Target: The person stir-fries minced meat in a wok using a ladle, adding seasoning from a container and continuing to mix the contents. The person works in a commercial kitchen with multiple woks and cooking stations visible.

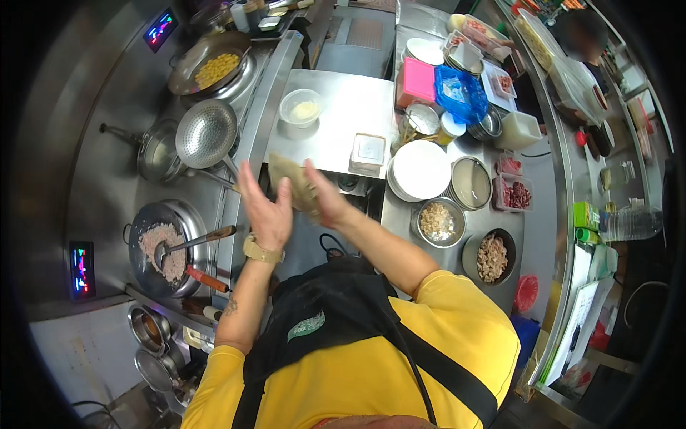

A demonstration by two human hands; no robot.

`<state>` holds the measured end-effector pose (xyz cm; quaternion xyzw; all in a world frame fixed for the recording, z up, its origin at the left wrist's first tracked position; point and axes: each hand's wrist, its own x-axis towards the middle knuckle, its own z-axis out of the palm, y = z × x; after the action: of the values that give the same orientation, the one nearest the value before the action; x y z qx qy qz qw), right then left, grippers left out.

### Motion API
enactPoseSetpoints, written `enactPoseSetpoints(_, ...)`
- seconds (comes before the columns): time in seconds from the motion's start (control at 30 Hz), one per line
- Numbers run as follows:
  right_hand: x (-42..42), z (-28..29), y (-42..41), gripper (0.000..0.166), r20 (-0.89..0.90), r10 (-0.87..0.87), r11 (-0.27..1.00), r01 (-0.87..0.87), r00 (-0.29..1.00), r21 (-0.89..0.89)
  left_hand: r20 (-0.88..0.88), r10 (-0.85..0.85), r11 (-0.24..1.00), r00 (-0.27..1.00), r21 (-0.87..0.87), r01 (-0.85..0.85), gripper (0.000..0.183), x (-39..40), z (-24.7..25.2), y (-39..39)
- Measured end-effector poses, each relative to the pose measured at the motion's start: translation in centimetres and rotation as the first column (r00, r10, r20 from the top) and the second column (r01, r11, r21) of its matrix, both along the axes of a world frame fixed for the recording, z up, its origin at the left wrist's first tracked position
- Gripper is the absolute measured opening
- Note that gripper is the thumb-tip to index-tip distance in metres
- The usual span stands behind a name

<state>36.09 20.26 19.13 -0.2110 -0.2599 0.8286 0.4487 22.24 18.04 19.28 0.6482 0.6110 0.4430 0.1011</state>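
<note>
My left hand [268, 209], with a watch at its wrist, is spread with fingers apart and palm turned inward. My right hand [327, 201] is at the edge of a greenish-brown cloth [295, 185], which hangs between both hands and is blurred. Whether the right fingers grip the cloth or only touch it is hard to tell. Left of my hands, a perforated metal skimmer [207, 133] rests over a saucepan [161, 153]. Nearer me, a wok [150, 273] holds pale minced food with a ladle [198, 241] in it. A lidded square container [367, 152] stands beyond my right hand.
Another wok [185, 69] with yellow pieces sits at the far left. Stacked white plates [420, 170], a metal bowl [458, 225] and a pot of cut meat [471, 257] occupy the right counter. A clear tub [300, 120] stands ahead. A person [581, 35] is beyond the shelf.
</note>
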Motion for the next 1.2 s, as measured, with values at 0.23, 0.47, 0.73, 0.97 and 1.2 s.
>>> enactPoseSetpoints(0.23, -4.0, 1.1, -3.2, 0.07, 0.439, 0.042, 0.903, -0.223, 0.897, 0.368, 0.794, 0.062, 0.99, 0.605, -0.128, 0.067, 0.055, 0.4, -1.7, -1.5)
enactPoseSetpoints(0.47, -6.0, -1.8, -3.3, 0.058, 0.647, -0.175, 0.871, -0.189, 0.742, 0.453, 0.889, 0.117, 0.966, 0.442, -0.204, 0.156, 0.042, -1.7, -4.0, -3.7)
enactPoseSetpoints(0.73, -6.0, -5.2, -4.9, 0.036, 0.678, 0.298, 0.731, -0.617, 0.672, 0.291, 0.87, 0.431, 0.83, 0.241, -0.487, 0.273, 0.045, -6.9, -6.5, -8.8)
enactPoseSetpoints(0.97, -9.4, -3.6, -7.0, 0.059, 0.543, 0.823, 0.259, -0.961, 0.165, -0.101, 0.758, 0.4, 0.785, -0.515, 0.006, 0.619, 0.089, -10.9, -18.9, -17.9)
enactPoseSetpoints(1.2, -14.0, -5.5, -8.4, 0.07, 0.354, 0.935, 0.059, -0.994, 0.024, -0.091, 0.75, 0.197, 0.976, -0.632, -0.092, 0.196, 0.077, -12.1, -16.8, -24.4)
